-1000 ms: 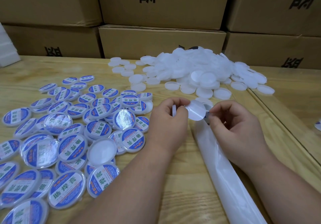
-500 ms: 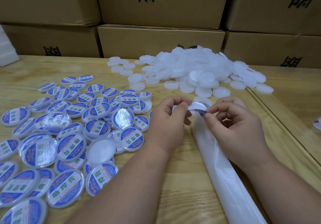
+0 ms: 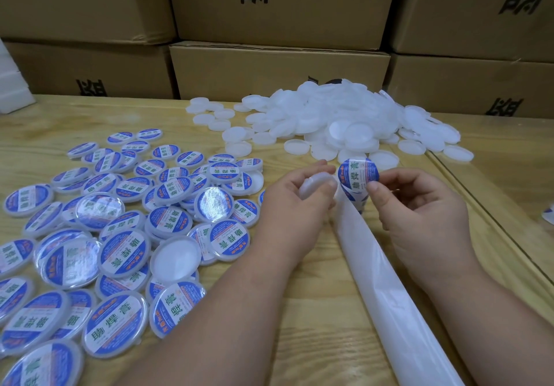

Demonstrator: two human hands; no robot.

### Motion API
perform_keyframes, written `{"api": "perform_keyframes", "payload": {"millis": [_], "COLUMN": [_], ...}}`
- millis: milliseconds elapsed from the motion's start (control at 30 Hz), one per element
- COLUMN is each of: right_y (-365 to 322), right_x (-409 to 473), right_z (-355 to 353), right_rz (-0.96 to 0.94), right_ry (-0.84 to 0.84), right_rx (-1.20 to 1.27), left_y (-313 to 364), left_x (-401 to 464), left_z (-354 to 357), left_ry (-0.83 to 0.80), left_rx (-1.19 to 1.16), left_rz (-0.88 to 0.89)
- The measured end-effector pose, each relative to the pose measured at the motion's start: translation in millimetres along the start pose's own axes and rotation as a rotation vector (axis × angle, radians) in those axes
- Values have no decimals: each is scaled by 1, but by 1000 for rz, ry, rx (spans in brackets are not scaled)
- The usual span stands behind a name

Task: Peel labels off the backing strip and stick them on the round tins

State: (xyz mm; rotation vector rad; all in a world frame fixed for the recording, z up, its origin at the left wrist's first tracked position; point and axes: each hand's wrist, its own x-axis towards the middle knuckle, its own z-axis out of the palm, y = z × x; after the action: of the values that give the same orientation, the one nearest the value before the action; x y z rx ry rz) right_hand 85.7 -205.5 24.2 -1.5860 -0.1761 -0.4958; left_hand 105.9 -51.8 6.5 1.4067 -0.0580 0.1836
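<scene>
Right hand (image 3: 419, 205) pinching label (image 3: 358, 175), now lifted printed-side up off backing strip (image 3: 380, 280), left hand (image 3: 295, 202) still gripping white tin (image 3: 316, 186)

This looks like a small packing or storeroom workspace. Stacked brown cardboard cartons (image 3: 278, 5) with printed black characters fill the whole top of the frame like a wall. Below them a pale wooden table (image 3: 314, 310) carries goods in bulk: a heap of plain white round tins (image 3: 344, 122) at upper centre and a spread of labelled tins (image 3: 120, 229) across the left.
</scene>
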Motion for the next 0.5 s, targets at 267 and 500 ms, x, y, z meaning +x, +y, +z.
{"api": "perform_keyframes", "payload": {"millis": [267,500], "right_y": [-4,-3], "right_x": [-1,-4], "right_z": [2,7], "right_rz": [74,135], "right_ry": [-73,-234], "right_rx": [145,171], "left_y": [10,8], "left_x": [1,-2], "left_z": [-2,1], "left_ry": [-40,-187], "left_rx": [-211,-204], "left_rz": [-71,-72]}}
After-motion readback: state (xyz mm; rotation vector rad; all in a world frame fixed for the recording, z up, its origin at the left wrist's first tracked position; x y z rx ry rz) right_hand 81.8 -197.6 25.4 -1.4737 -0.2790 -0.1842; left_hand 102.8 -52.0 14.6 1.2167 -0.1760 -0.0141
